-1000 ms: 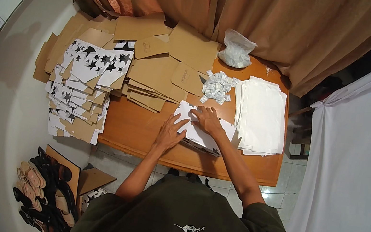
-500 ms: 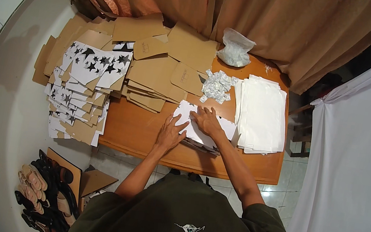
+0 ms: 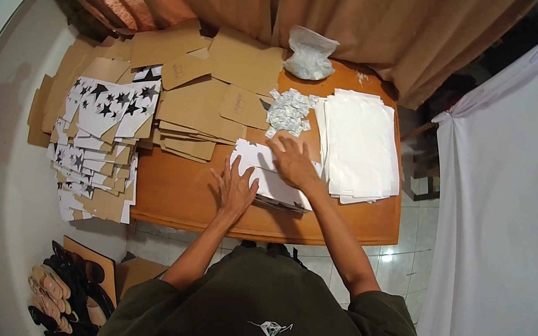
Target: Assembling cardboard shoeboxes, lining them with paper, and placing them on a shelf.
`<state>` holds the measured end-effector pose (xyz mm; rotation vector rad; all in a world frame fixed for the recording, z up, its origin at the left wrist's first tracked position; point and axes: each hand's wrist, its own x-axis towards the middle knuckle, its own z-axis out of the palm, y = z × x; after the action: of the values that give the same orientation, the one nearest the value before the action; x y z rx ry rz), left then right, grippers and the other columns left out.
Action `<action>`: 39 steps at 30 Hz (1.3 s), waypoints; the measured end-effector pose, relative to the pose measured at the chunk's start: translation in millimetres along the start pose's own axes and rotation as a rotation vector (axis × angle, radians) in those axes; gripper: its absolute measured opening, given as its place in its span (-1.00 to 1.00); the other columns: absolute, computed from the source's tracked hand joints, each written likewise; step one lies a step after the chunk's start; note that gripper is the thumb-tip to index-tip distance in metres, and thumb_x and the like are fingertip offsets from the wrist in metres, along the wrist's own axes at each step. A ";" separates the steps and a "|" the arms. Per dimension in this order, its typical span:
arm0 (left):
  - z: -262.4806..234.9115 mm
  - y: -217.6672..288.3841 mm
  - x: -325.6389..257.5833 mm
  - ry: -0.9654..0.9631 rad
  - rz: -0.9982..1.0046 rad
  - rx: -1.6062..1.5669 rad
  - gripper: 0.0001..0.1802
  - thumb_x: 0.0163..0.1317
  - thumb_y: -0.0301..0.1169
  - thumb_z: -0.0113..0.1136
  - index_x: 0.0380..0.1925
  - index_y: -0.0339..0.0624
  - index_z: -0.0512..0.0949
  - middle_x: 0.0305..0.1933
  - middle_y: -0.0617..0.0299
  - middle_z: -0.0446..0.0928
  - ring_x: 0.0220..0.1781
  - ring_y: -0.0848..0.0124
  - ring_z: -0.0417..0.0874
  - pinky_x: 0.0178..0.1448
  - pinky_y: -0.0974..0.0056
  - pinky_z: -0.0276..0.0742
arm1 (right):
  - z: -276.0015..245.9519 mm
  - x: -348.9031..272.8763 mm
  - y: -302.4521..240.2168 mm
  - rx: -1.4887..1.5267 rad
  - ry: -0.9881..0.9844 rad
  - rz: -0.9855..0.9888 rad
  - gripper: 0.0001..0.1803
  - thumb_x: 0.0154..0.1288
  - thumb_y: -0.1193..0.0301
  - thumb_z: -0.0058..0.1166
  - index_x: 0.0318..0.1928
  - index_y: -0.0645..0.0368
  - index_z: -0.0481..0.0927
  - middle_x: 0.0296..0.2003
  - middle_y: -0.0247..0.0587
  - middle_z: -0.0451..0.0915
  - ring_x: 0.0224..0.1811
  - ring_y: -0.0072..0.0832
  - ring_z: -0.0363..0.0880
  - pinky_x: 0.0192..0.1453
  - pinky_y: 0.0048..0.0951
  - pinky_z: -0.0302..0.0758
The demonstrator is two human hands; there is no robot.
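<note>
1 white box [image 3: 274,186] sits on the table [image 3: 174,189]; left hand [image 3: 235,192] lies spread at the box's left end, right hand [image 3: 297,165] across its top, hands apart. Pressing that top seems in hand; next likely calls for steady pressure.

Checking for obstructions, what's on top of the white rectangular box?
The bare right hand lies over the white rectangular box at its far edge, the bare left hand at its left end. The surface beneath them is covered.

Left-hand fingers [image 3: 235,167] touch a white box [image 3: 273,184] (dark-marked).
</note>
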<state>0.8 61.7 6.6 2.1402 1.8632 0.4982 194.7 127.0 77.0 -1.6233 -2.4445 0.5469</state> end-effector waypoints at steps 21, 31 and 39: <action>32.8 46.1 101.8 -0.489 0.793 0.080 -0.34 0.36 -0.12 0.22 0.41 -0.04 0.35 0.53 -0.04 0.26 0.60 -0.01 0.20 0.54 -0.54 -0.17 | 36.3 -125.3 40.0 0.469 0.407 0.092 -0.24 0.09 0.29 0.50 0.27 0.24 0.45 0.26 0.03 0.48 0.37 0.01 0.41 0.45 -0.05 0.39; 34.4 49.3 105.6 -0.570 0.750 -0.010 -0.46 0.54 -0.09 -0.04 0.39 -0.09 0.34 0.54 -0.12 0.21 0.60 -0.10 0.16 0.56 -0.31 0.13 | 55.4 -114.9 50.3 0.042 0.306 -0.043 -0.43 0.20 0.11 0.37 0.16 0.11 0.61 0.22 -0.20 0.56 0.39 -0.16 0.38 0.50 0.11 0.24; 26.5 46.8 81.1 -0.360 0.756 0.048 -0.47 0.50 -0.12 0.03 0.38 -0.05 0.38 0.56 -0.10 0.17 0.67 -0.10 -0.02 0.47 -0.64 -0.21 | 48.3 -123.4 39.2 -0.056 0.201 -0.019 -0.34 0.26 -0.10 0.20 0.25 0.01 0.59 0.41 0.02 0.29 0.49 -0.01 0.14 0.50 0.22 0.04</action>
<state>63.7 136.0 8.8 2.7031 0.8515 0.1740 261.9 17.5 26.1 -1.5888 -2.3451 0.2983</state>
